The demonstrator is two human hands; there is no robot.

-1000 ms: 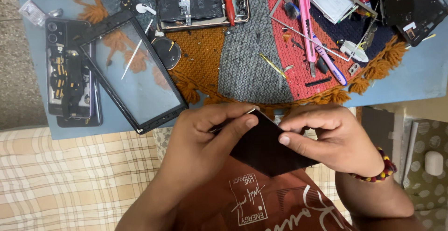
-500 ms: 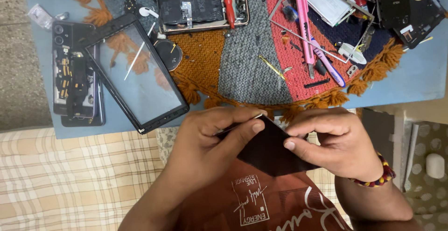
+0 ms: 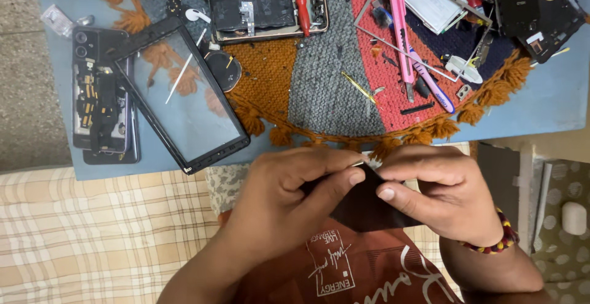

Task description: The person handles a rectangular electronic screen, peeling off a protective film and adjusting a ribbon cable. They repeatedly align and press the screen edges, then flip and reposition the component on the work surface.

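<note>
Just below the desk (image 3: 541, 104) edge, over the lap, both hands pinch a thin black panel (image 3: 369, 209) — left hand (image 3: 289, 196) and right hand (image 3: 439, 190) closed at its top corner, seemingly prying it — steady, careful peeling seems needed.

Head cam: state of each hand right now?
Left hand: closed, pinching the flat black panel.
Right hand: closed, pinching the same panel.
</note>
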